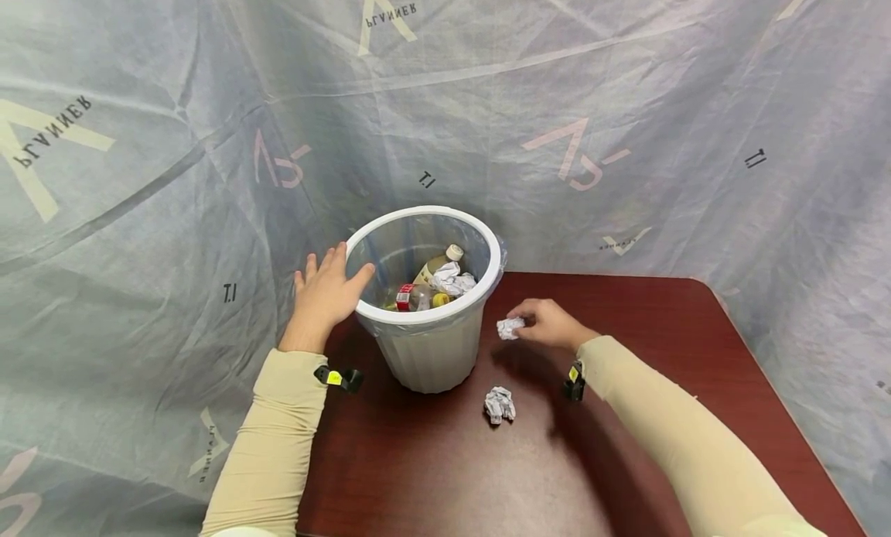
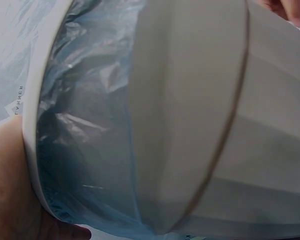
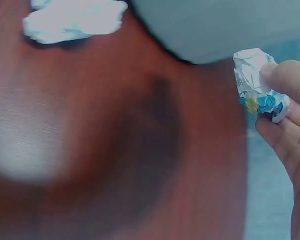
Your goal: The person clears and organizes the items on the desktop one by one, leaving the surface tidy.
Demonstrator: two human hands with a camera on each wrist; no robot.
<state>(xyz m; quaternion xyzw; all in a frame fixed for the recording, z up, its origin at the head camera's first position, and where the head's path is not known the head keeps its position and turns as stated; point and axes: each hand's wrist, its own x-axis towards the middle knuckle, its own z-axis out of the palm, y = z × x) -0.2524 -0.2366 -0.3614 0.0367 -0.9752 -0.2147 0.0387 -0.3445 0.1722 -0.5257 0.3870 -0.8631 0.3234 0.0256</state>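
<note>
A pale trash can [image 1: 431, 359] with a white rim and a clear liner stands on the table. Inside it lie plastic bottles [image 1: 415, 298] and crumpled white paper [image 1: 452, 278]. My left hand [image 1: 326, 292] rests against the rim's left side, fingers spread; in the left wrist view part of that hand [image 2: 10, 185] shows beside the rim. To the right of the can, my right hand [image 1: 552, 325] pinches a crumpled paper ball [image 3: 255, 75] between thumb and fingers, above the table. Another crumpled paper ball [image 1: 500, 405] lies on the table near the can's base.
The dark red-brown table [image 1: 592, 475] extends to the right and toward me. Grey printed sheeting [image 1: 445, 135] hangs behind the table and along both sides. A blue-tinted liner edge [image 2: 90, 150] hangs over the can's outside.
</note>
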